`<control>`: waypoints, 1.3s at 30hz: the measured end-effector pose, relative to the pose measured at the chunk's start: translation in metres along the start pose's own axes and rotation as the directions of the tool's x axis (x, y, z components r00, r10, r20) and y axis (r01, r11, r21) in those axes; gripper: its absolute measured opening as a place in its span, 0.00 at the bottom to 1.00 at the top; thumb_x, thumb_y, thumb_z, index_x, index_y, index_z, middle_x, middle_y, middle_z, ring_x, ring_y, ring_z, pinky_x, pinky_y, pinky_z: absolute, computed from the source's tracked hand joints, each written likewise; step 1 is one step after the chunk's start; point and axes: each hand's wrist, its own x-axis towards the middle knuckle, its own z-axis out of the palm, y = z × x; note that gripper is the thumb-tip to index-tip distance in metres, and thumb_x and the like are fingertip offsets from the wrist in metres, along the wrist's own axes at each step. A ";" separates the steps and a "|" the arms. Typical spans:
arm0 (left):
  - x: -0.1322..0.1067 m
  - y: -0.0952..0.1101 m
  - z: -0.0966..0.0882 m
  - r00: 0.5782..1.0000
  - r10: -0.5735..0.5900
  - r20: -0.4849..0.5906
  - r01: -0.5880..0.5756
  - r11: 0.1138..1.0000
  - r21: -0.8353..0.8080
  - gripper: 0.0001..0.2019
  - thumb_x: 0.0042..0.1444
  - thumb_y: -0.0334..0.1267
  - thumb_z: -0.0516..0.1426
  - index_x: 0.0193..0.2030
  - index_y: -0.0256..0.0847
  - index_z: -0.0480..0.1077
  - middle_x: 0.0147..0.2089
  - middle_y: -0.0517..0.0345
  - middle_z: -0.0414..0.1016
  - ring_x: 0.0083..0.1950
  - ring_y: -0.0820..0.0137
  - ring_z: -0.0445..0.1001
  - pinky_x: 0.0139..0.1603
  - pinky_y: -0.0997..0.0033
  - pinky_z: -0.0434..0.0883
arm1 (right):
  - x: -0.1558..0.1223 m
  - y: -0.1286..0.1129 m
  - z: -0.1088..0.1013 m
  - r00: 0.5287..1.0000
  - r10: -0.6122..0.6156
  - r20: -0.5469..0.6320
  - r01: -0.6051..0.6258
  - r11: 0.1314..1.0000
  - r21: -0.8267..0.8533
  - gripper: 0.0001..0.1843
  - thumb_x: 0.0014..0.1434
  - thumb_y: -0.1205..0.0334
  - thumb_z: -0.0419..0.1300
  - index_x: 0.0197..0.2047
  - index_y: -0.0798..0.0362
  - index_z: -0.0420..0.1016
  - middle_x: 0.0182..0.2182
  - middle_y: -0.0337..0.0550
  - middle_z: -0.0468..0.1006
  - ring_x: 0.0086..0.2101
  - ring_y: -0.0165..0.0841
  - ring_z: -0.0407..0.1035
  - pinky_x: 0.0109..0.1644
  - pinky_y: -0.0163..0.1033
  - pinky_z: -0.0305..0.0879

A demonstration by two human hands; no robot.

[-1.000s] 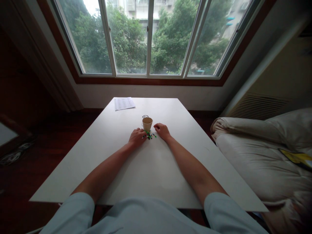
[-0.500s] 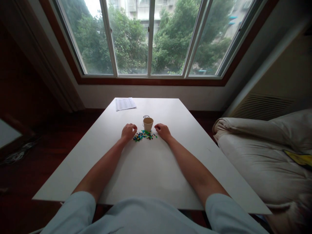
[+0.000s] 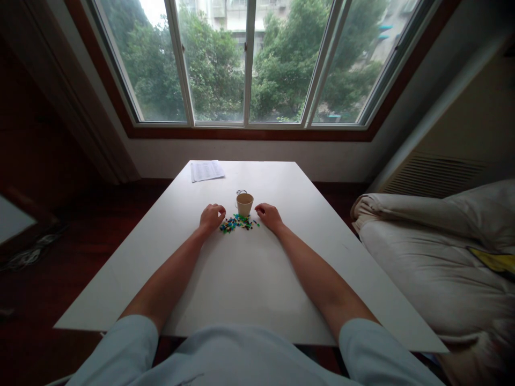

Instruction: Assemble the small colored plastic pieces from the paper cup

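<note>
A small pile of green, blue and yellow bits (image 3: 237, 223) lies on the white table (image 3: 249, 279), just in front of a tan paper cup (image 3: 244, 203). My left hand (image 3: 211, 217) rests on the table to the left of the pile, fingers curled loosely, with nothing visible in them. My right hand (image 3: 269, 216) rests to the right of the pile, fingers also curled under, close to the cup. Neither hand touches the cup.
A printed sheet of paper (image 3: 206, 170) lies at the table's far left corner. A small wire object (image 3: 241, 192) sits behind the cup. A bed with pale bedding (image 3: 434, 252) stands along the right. A wide window (image 3: 249, 64) is beyond the table.
My left hand has drawn back to the left off the pile, uncovering the coloured bits. Since half a second ago almost nothing has moved. My right hand has stayed in place.
</note>
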 end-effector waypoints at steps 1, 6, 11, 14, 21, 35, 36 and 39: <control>0.000 0.000 0.000 1.000 -0.002 0.002 0.002 1.000 -0.001 0.08 0.63 0.36 0.57 0.41 0.44 0.80 0.44 0.52 0.80 0.47 0.61 0.72 0.53 0.62 0.69 | 0.000 -0.001 0.000 1.000 0.001 0.000 -0.001 1.000 0.001 0.11 0.61 0.70 0.59 0.40 0.50 0.83 0.37 0.42 0.83 0.36 0.34 0.74 0.45 0.38 0.67; -0.001 0.001 0.000 1.000 -0.005 0.009 0.005 1.000 0.004 0.08 0.63 0.36 0.57 0.41 0.44 0.80 0.44 0.52 0.80 0.48 0.61 0.73 0.53 0.63 0.69 | 0.000 -0.003 -0.002 1.000 0.003 0.003 -0.003 1.000 -0.002 0.11 0.60 0.70 0.59 0.40 0.50 0.83 0.37 0.43 0.83 0.37 0.34 0.74 0.45 0.38 0.67; -0.002 0.004 -0.001 1.000 -0.015 0.022 0.014 1.000 0.011 0.08 0.63 0.36 0.57 0.41 0.44 0.80 0.45 0.52 0.80 0.48 0.61 0.73 0.51 0.63 0.70 | -0.001 -0.002 -0.002 1.000 0.000 0.002 0.000 1.000 -0.002 0.12 0.60 0.70 0.59 0.40 0.50 0.83 0.38 0.42 0.83 0.36 0.34 0.73 0.45 0.38 0.67; -0.002 0.006 -0.003 0.998 -0.032 0.047 0.031 0.999 0.013 0.08 0.63 0.36 0.58 0.40 0.44 0.80 0.43 0.52 0.81 0.46 0.62 0.74 0.48 0.65 0.70 | 0.000 -0.002 -0.002 1.000 -0.003 0.011 0.003 1.000 0.001 0.11 0.60 0.70 0.59 0.40 0.50 0.83 0.37 0.42 0.83 0.36 0.34 0.73 0.45 0.38 0.67; -0.001 0.006 -0.004 0.996 -0.069 0.058 0.068 0.997 0.022 0.08 0.64 0.41 0.58 0.40 0.43 0.79 0.40 0.53 0.80 0.43 0.64 0.75 0.43 0.67 0.68 | -0.001 -0.003 -0.002 1.000 0.000 0.013 0.000 1.000 -0.001 0.11 0.60 0.69 0.59 0.40 0.50 0.83 0.35 0.41 0.82 0.34 0.33 0.72 0.43 0.37 0.65; -0.002 0.003 -0.001 0.998 -0.045 0.053 0.044 0.999 0.015 0.07 0.64 0.39 0.58 0.40 0.44 0.79 0.42 0.54 0.82 0.44 0.63 0.75 0.45 0.65 0.70 | -0.001 -0.009 -0.006 0.999 0.032 0.031 -0.032 0.999 -0.002 0.09 0.62 0.65 0.60 0.40 0.50 0.83 0.34 0.42 0.82 0.33 0.33 0.71 0.41 0.37 0.64; -0.002 0.003 -0.001 0.997 -0.049 0.054 0.049 0.999 0.018 0.07 0.64 0.39 0.58 0.40 0.44 0.79 0.42 0.54 0.82 0.45 0.63 0.75 0.45 0.65 0.70 | -0.001 -0.009 -0.006 0.999 0.033 0.032 -0.033 0.999 -0.004 0.09 0.62 0.66 0.60 0.40 0.50 0.83 0.34 0.41 0.82 0.33 0.33 0.71 0.41 0.37 0.65; -0.002 0.004 -0.001 0.997 -0.052 0.049 0.051 0.999 0.020 0.07 0.64 0.39 0.58 0.40 0.44 0.79 0.42 0.54 0.82 0.45 0.63 0.75 0.45 0.66 0.70 | -0.002 -0.009 -0.006 0.999 0.033 0.031 -0.033 0.999 -0.008 0.09 0.62 0.66 0.60 0.40 0.50 0.83 0.34 0.41 0.82 0.33 0.33 0.71 0.41 0.37 0.65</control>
